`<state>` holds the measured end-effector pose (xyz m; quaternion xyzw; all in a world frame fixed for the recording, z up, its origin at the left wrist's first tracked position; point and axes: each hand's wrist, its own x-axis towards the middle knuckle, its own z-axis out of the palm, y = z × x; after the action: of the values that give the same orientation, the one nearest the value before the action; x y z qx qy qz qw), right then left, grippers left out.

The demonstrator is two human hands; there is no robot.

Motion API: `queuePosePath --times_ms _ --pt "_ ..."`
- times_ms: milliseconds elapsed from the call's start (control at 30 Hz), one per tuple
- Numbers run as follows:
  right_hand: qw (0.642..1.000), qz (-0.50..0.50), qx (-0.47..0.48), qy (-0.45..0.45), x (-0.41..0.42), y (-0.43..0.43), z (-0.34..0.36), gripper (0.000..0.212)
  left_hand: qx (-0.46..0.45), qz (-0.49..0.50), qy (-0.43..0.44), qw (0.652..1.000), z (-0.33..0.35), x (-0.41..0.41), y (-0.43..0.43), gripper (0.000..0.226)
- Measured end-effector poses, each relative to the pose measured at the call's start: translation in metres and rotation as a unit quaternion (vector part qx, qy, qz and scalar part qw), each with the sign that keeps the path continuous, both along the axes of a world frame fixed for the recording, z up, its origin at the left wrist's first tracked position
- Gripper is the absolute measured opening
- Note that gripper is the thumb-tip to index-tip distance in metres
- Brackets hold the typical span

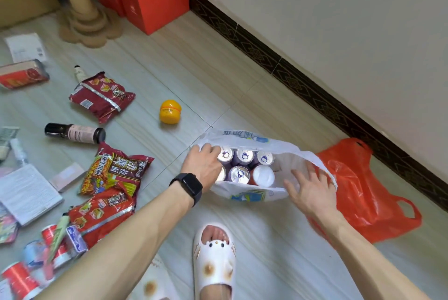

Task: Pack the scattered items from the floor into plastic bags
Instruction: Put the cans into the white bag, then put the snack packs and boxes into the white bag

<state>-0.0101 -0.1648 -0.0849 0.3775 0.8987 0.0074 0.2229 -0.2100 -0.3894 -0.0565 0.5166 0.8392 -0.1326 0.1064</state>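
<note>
A white bag point(249, 194) stands open, upright cans point(244, 155) packed inside. A red bag point(358, 185) lies crumpled just right of it; noodle packs point(114, 173) and a bottle point(75, 133) lie scattered left.

Two bare forearms reach forward and down from the lower edge of the view, angling slightly toward each other. The left hand point(202, 164) is palm down, its fingers curled over the left rim of a white bag point(252, 195). A black watch point(189, 187) sits on that wrist. The right hand point(312, 190) is palm down, fingers straight and spread, resting on the bag's right side. Between the arms, a foot in a white slipper point(214, 258) points forward.
</note>
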Motion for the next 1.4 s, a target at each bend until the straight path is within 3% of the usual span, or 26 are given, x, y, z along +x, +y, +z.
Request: queuePosePath --times_ms 133,200,300,367,433,533,700,800,933,1067,1133,1233,1400 --pt "0.999 0.013 0.026 -0.019 -0.018 0.013 0.032 0.054 -0.031 0.089 -0.015 0.995 0.019 -0.008 -0.007 0.035" --pt "0.998 0.038 0.047 -0.024 -0.032 0.010 0.042 0.041 -0.022 0.063 0.023 0.997 0.024 -0.007 -0.001 0.035" --pt "0.980 0.174 0.091 0.022 -0.047 -0.002 0.044 0.014 0.013 0.010 0.052 0.999 0.025 0.000 0.014 0.031" --pt "0.956 0.268 0.079 0.087 -0.052 -0.004 0.037 0.020 0.006 -0.036 0.052 0.998 0.020 0.004 0.025 0.028" --pt "0.951 0.290 0.002 0.103 -0.058 0.003 0.021 0.013 -0.006 -0.069 0.054 0.996 0.009 0.005 0.035 0.031" --pt "0.974 0.213 -0.056 0.048 -0.061 0.028 0.010 0.039 -0.024 -0.051 0.050 0.997 -0.012 -0.004 0.040 0.038" --pt "0.988 0.103 -0.004 -0.119 -0.053 0.073 0.008 0.098 -0.081 -0.033 0.109 0.990 -0.034 -0.026 0.037 0.066" --pt "0.976 0.123 0.014 -0.179 -0.051 0.079 0.003 0.121 -0.079 -0.016 0.074 0.994 -0.045 -0.030 0.047 0.085" --pt "0.960 0.154 0.024 -0.232 -0.053 0.068 -0.005 0.131 -0.097 0.016 -0.013 0.995 -0.045 -0.028 0.055 0.099" --pt "0.928 0.157 0.015 -0.338 -0.050 0.048 0.010 0.117 -0.102 -0.012 -0.045 0.994 -0.035 -0.020 0.038 0.107" --pt "0.931 0.166 0.027 -0.325 -0.047 0.040 0.021 0.111 -0.066 -0.019 -0.051 0.996 -0.024 -0.017 0.027 0.106" --pt "0.956 0.175 0.014 -0.233 -0.046 0.031 0.043 0.112 -0.020 -0.014 -0.066 0.998 0.002 -0.016 0.011 0.098" --pt "0.966 0.242 -0.066 -0.063 -0.049 -0.010 0.089 0.079 0.001 0.016 -0.033 0.999 0.050 -0.016 -0.029 0.082"
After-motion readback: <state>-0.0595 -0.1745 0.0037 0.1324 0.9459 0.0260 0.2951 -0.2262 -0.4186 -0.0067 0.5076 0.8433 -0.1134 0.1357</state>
